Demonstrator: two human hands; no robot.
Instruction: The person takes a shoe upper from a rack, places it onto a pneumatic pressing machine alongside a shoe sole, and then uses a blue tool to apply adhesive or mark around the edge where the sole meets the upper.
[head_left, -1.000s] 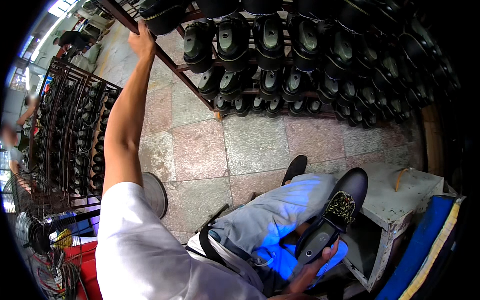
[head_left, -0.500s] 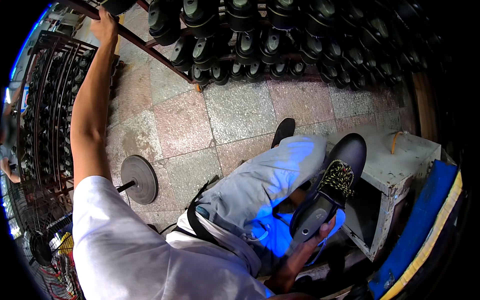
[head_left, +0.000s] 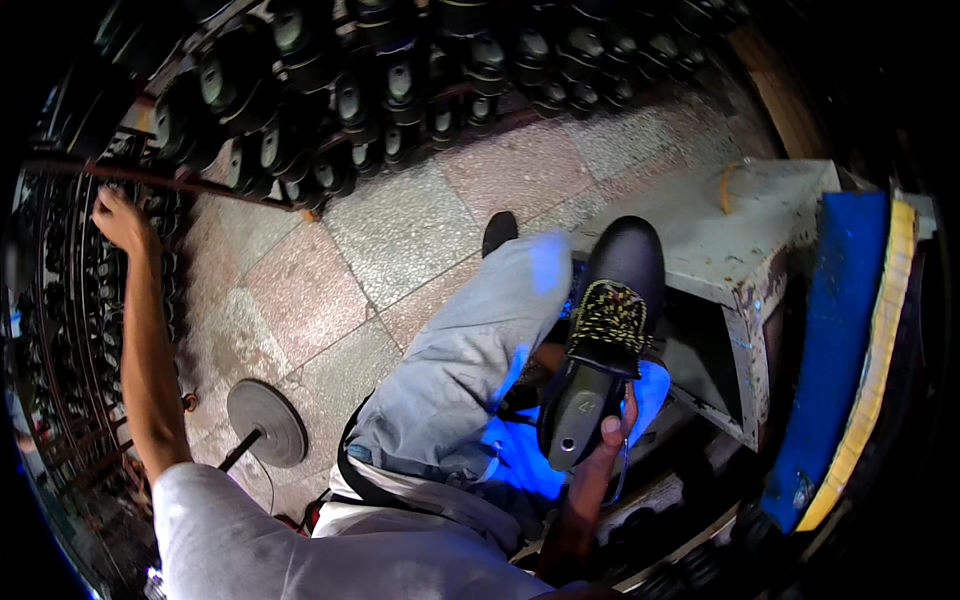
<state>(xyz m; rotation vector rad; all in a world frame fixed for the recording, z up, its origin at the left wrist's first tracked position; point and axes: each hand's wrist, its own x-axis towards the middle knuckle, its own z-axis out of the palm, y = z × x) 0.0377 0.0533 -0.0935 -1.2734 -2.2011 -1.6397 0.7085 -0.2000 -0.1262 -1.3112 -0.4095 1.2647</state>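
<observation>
My right hand [head_left: 607, 448] grips the heel of a black shoe [head_left: 603, 340] with yellow laces, held toe-up beside my right knee. My left hand [head_left: 122, 218] is stretched out far to the left, fingers on a thin metal rail [head_left: 190, 180] of a shoe rack [head_left: 60, 330] at the left edge. I am seated, and my grey trouser leg [head_left: 470, 350] runs up the middle, ending in a black shoe [head_left: 499, 230] on my foot on the tiled floor.
A long rack of black shoes [head_left: 400, 80] spans the top. A worn white wooden bench [head_left: 740, 240] stands at the right with a blue and yellow board [head_left: 840, 340] beside it. A round metal stand base [head_left: 266, 422] sits on the stone tiles [head_left: 400, 225].
The view has swung right and down. My left hand came off the upper rack bar and now rests on the rail at the left. The right hand keeps holding the shoe.
</observation>
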